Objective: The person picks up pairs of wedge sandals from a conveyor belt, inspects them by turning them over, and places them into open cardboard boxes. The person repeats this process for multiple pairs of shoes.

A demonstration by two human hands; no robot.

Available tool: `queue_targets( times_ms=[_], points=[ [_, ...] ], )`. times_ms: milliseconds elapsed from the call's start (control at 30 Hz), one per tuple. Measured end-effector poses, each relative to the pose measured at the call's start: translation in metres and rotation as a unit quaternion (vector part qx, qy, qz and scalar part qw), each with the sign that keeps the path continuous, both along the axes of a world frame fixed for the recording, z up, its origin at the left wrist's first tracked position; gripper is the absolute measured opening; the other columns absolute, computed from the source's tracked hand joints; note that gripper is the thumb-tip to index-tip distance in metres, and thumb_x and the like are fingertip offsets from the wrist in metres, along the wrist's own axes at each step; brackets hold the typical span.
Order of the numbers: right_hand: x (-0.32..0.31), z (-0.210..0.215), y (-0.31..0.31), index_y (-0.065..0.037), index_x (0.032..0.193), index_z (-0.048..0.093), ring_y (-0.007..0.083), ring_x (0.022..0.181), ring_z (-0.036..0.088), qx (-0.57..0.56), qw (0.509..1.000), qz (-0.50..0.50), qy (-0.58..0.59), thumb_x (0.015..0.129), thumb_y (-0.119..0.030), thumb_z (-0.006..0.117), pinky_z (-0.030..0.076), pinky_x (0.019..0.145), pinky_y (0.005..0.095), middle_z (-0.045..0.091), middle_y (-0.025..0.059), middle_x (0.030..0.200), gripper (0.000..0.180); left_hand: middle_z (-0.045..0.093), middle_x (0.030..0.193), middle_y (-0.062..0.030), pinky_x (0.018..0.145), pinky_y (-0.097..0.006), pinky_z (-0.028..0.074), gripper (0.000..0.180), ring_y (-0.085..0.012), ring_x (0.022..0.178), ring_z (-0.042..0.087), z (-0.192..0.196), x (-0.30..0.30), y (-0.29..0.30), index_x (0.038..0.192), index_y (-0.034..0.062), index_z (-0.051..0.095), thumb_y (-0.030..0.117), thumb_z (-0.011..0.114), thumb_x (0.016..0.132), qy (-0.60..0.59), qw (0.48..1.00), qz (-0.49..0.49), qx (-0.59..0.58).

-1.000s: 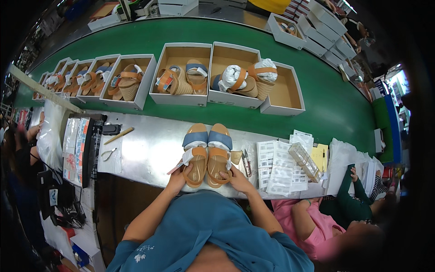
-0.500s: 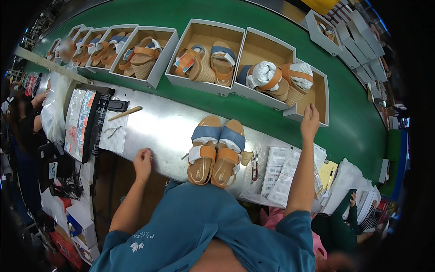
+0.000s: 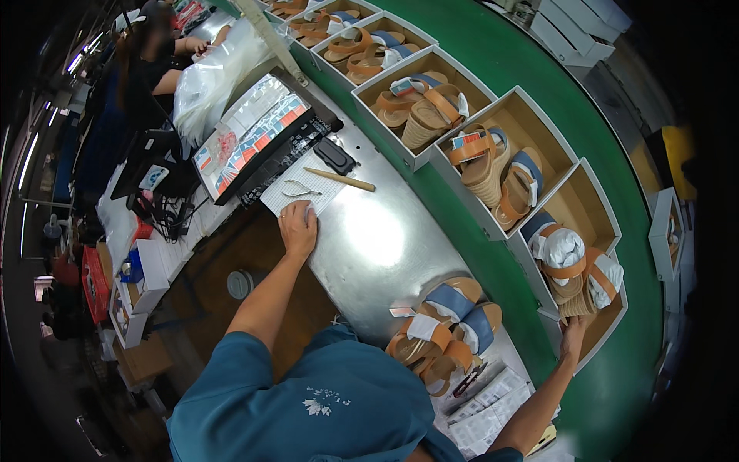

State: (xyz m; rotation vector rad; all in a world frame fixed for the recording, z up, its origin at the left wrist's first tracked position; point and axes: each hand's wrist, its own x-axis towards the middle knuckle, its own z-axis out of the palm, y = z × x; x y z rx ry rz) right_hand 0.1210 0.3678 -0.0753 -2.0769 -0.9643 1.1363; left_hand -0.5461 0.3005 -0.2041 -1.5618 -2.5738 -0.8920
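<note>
My right hand [image 3: 571,336], far right, is at a white box's [image 3: 549,333] near side, fingers beside paper-stuffed sandals [image 3: 567,271]; whether they grip, I cannot tell. My left hand [image 3: 298,227] rests loosely spread on the metal table's [image 3: 362,266] near edge, holding nothing, beside nippers [image 3: 301,189]. Another pair of sandals [image 3: 439,335] lies near right. I judge both pairs light, soft-strapped, best held by their stiff soles.
</note>
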Motion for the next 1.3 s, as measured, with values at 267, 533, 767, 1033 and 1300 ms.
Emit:
queue_targets(
  times_ms=[267, 533, 767, 1033, 1300],
  points=[
    [-0.025, -0.006, 0.026, -0.014, 0.133, 0.050, 0.0152, 0.119, 0.053, -0.005, 0.998, 0.043, 0.050, 0.099, -0.026, 0.047, 0.045, 0.087, 0.0349, 0.057, 0.0001, 0.130, 0.036, 0.060, 0.110, -0.0095, 0.095, -0.041, 0.038, 0.026, -0.0301, 0.109, 0.051, -0.008, 0.008, 0.001, 0.111, 0.0092, 0.064, 0.021, 0.064, 0.088, -0.009, 0.999, 0.030, 0.016],
    [-0.115, -0.021, 0.100, -0.009, 0.132, 0.049, 0.0150, 0.115, 0.055, 0.021, 0.989, 0.109, 0.099, 0.100, -0.022, 0.046, 0.049, 0.089, 0.0334, 0.056, 0.0021, 0.130, 0.035, 0.060, 0.107, -0.0060, 0.096, -0.040, 0.038, 0.017, -0.0277, 0.107, 0.052, -0.002, 0.002, -0.002, 0.101, 0.0104, 0.068, 0.020, 0.066, 0.087, -0.023, 0.999, 0.039, 0.024],
    [-0.178, -0.004, 0.084, 0.001, 0.139, 0.045, 0.0388, 0.133, 0.041, 0.146, 0.925, 0.248, -0.249, 0.099, -0.029, 0.050, 0.028, 0.114, 0.0418, 0.045, 0.0266, 0.142, 0.051, 0.066, 0.099, -0.0094, 0.091, -0.043, 0.043, 0.009, -0.0308, 0.100, 0.059, -0.007, -0.012, 0.010, 0.086, 0.0106, 0.067, 0.016, 0.067, 0.079, -0.037, 0.997, 0.020, 0.058],
    [-0.185, 0.023, -0.132, -0.005, 0.143, 0.043, 0.0270, 0.113, 0.058, 0.184, 0.981, 0.037, -0.049, 0.097, -0.014, 0.055, 0.049, 0.094, 0.0355, 0.051, 0.0182, 0.131, 0.049, 0.063, 0.101, -0.0075, 0.085, -0.028, 0.046, 0.022, -0.0154, 0.094, 0.057, 0.025, 0.054, -0.008, 0.106, -0.0020, 0.064, 0.016, 0.063, 0.093, -0.413, 0.907, -0.056, 0.062],
    [-0.195, -0.018, -0.292, -0.002, 0.143, 0.042, 0.0211, 0.103, 0.060, 0.086, 0.993, -0.084, -0.006, 0.097, -0.016, 0.057, 0.049, 0.086, 0.0315, 0.058, 0.0170, 0.124, 0.051, 0.013, 0.156, -0.0256, 0.116, -0.044, 0.022, 0.117, -0.0335, 0.146, 0.018, 0.074, 0.180, -0.114, 0.150, 0.0109, -0.023, 0.007, 0.071, 0.082, -0.600, 0.616, -0.443, -0.252]
  ],
)
